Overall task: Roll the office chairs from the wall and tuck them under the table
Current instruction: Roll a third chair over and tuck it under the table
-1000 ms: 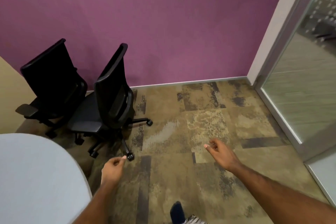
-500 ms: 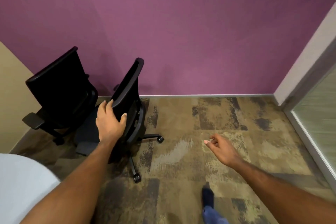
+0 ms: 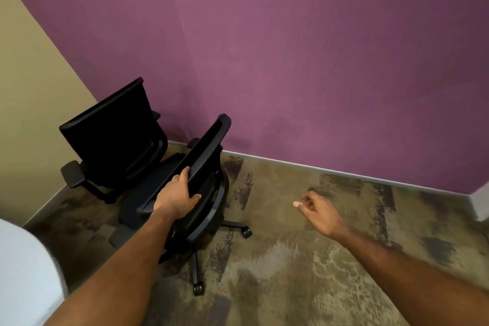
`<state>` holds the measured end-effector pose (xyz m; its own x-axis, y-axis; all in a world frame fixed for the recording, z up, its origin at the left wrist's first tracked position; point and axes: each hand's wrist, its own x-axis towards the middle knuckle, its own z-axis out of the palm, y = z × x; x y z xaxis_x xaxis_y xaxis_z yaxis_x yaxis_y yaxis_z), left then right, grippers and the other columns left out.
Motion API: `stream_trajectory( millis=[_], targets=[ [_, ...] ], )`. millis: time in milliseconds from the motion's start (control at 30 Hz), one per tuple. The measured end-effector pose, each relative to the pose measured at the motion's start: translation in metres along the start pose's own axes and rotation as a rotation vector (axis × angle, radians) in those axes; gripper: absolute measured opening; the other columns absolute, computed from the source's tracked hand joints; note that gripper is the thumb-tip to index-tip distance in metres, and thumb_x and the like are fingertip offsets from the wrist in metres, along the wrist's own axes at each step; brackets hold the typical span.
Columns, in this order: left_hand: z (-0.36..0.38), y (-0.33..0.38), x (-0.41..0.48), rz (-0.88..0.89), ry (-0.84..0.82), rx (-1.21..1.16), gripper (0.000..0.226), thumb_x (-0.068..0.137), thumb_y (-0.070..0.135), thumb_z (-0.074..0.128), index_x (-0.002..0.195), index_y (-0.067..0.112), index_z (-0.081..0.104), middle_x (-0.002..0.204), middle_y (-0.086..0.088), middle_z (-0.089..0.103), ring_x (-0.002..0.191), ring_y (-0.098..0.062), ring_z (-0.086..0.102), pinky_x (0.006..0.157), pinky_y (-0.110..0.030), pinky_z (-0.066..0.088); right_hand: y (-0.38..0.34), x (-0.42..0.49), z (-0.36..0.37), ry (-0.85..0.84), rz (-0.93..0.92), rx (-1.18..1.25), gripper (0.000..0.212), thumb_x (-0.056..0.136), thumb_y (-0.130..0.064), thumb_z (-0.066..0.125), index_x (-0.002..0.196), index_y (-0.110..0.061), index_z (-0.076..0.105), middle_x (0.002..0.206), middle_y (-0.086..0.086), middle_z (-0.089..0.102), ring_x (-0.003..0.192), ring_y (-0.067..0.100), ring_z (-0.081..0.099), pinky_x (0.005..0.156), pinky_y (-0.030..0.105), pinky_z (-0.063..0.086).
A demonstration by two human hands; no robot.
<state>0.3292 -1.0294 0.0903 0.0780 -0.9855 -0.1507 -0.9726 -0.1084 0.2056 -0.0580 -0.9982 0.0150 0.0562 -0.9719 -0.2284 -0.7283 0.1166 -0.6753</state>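
Observation:
Two black office chairs stand in the corner by the purple wall. The nearer chair (image 3: 209, 145) shows its thin backrest edge-on, with castors on the carpet below. My left hand (image 3: 176, 197) grips the side edge of that backrest, thumb on one face and fingers on the other. The farther chair (image 3: 113, 135) sits behind it against the beige wall, one armrest sticking out to the left. My right hand (image 3: 318, 210) hovers over the carpet to the right, loosely curled and holding nothing. The white table (image 3: 23, 272) shows only as a rounded corner at the lower left.
The purple wall (image 3: 317, 61) with a pale baseboard runs along the back, and a beige wall (image 3: 31, 87) closes the left side. Patterned brown carpet (image 3: 304, 259) stretches to the right of the chairs.
My left hand rose from low near the floor and took hold of the nearer chair's backrest. The view turned left and closer, so the glass door on the right dropped out of sight.

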Motion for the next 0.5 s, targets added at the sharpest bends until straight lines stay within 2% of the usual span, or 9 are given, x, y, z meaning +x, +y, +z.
stream_trajectory(
  millis=[67, 200, 300, 367, 433, 500],
  targets=[
    [0.001, -0.005, 0.007, -0.014, -0.039, 0.028, 0.088, 0.091, 0.046, 0.066, 0.158, 0.020, 0.015, 0.145, -0.008, 0.051, 0.119, -0.029, 0.060, 0.094, -0.045, 0.053, -0.012, 0.029, -0.005, -0.006, -0.040, 0.005, 0.050, 0.095, -0.056, 0.056, 0.125, -0.016, 0.058, 0.113, -0.001, 0.065, 0.094, 0.010, 0.060, 0.077, 0.026, 0.045],
    [-0.001, -0.016, 0.030, -0.046, -0.105, -0.068, 0.070, 0.092, 0.050, 0.064, 0.148, 0.022, 0.033, 0.119, 0.001, 0.066, 0.102, -0.021, 0.066, 0.088, -0.042, 0.056, -0.046, 0.091, -0.006, -0.050, -0.127, 0.011, 0.049, 0.096, -0.055, 0.055, 0.128, -0.017, 0.057, 0.113, -0.003, 0.063, 0.097, 0.011, 0.059, 0.077, 0.025, 0.042],
    [0.001, -0.018, 0.044, -0.012, -0.159, -0.243, 0.046, 0.086, 0.055, 0.067, 0.123, 0.032, 0.050, 0.098, 0.011, 0.068, 0.087, -0.009, 0.066, 0.084, -0.041, 0.057, -0.073, 0.133, 0.003, -0.083, -0.185, 0.022, 0.048, 0.097, -0.052, 0.056, 0.129, -0.016, 0.056, 0.114, -0.001, 0.063, 0.099, 0.013, 0.059, 0.078, 0.026, 0.044],
    [0.002, -0.019, 0.053, 0.012, -0.208, -0.418, 0.033, 0.082, 0.056, 0.071, 0.107, 0.042, 0.053, 0.092, 0.010, 0.070, 0.085, -0.003, 0.066, 0.087, -0.040, 0.056, -0.092, 0.158, 0.008, -0.101, -0.208, 0.025, 0.048, 0.097, -0.051, 0.056, 0.129, -0.016, 0.055, 0.114, 0.000, 0.063, 0.101, 0.015, 0.061, 0.080, 0.027, 0.046],
    [0.002, -0.020, 0.059, 0.024, -0.230, -0.520, 0.040, 0.076, 0.063, 0.072, 0.107, 0.047, 0.052, 0.095, 0.012, 0.070, 0.089, 0.003, 0.066, 0.088, -0.034, 0.056, -0.111, 0.181, 0.014, -0.128, -0.245, 0.007, 0.051, 0.097, -0.052, 0.056, 0.133, -0.015, 0.053, 0.123, 0.002, 0.062, 0.109, 0.018, 0.060, 0.089, 0.031, 0.049],
    [0.006, -0.021, 0.065, 0.031, -0.226, -0.540, 0.050, 0.073, 0.069, 0.070, 0.113, 0.046, 0.051, 0.096, 0.014, 0.070, 0.089, 0.003, 0.066, 0.085, -0.031, 0.056, -0.130, 0.209, 0.014, -0.145, -0.290, -0.018, 0.056, 0.097, -0.051, 0.057, 0.138, -0.014, 0.049, 0.135, 0.004, 0.056, 0.123, 0.020, 0.054, 0.102, 0.036, 0.046]
  ],
)
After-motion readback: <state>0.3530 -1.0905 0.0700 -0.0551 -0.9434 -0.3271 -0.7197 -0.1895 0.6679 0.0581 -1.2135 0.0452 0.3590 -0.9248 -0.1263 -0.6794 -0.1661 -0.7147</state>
